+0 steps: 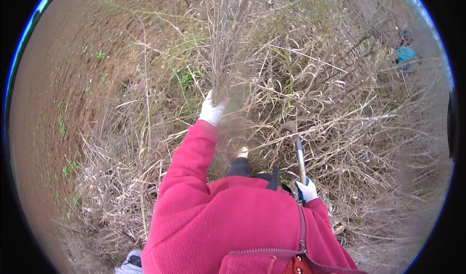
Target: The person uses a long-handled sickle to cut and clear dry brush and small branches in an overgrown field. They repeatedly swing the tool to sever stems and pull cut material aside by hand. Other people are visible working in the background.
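Note:
My left hand, in a white work glove, is stretched out ahead and closed around a bundle of dry grass stems. The stems rise away from me past the top of the hand; their lower ends below it are blurred. Down at my right side, my right hand, in a white glove with a blue palm, grips the handle of a sickle. Its curved blade points to the left, among dry stalks, apart from the bundle.
Flattened dry grass covers the ground around my feet, with one shoe showing. Bare reddish soil with small green weeds slopes along the left. A person in a turquoise top is in the grass at far right.

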Available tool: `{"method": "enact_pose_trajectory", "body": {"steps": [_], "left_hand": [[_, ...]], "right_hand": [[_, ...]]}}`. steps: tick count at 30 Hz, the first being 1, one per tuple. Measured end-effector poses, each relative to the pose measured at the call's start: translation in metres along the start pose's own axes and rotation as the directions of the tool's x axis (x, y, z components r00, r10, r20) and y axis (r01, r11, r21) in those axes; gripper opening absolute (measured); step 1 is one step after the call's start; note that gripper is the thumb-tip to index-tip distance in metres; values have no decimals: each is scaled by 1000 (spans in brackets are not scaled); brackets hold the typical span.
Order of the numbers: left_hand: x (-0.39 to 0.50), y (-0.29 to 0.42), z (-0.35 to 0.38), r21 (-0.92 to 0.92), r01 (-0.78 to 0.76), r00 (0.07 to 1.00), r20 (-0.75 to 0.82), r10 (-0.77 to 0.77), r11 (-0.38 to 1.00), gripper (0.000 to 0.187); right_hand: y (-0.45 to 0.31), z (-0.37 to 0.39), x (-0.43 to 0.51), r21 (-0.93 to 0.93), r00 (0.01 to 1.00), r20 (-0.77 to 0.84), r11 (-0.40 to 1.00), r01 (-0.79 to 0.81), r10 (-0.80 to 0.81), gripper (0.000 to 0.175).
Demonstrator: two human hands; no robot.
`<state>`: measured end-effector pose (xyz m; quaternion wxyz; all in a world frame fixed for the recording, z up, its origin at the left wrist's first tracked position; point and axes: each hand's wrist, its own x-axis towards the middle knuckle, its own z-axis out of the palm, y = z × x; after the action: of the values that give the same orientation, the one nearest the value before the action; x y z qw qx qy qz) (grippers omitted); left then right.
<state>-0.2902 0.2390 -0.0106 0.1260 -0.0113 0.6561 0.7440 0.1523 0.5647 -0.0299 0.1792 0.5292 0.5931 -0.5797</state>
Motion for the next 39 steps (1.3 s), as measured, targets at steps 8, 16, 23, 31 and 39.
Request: {"method": "enact_pose_trajectory", "body": {"steps": [8, 16, 23, 31, 39], "left_hand": [[-106, 30, -133, 16, -214, 815, -549, 188, 977, 33], [-336, 100, -271, -91, -376, 322, -946, 38, 922, 26], [-572, 145, -428, -159, 22, 216, -963, -160, 987, 84], [-456, -161, -223, -77, 436, 742, -534, -406, 897, 33], [-338, -136, -35, 68, 608, 777, -258, -575, 791, 46]], "right_hand": [[-31, 10, 45, -385, 958, 202, 883, 270, -205, 27], [-17, -5, 58, -550, 883, 429, 719, 424, -193, 31], [-6, -47, 66, -582, 828, 481, 602, 547, -287, 35], [17, -91, 47, -516, 880, 435, 748, 418, -191, 38], [90, -161, 52, -496, 973, 228, 855, 155, -45, 37]]}}
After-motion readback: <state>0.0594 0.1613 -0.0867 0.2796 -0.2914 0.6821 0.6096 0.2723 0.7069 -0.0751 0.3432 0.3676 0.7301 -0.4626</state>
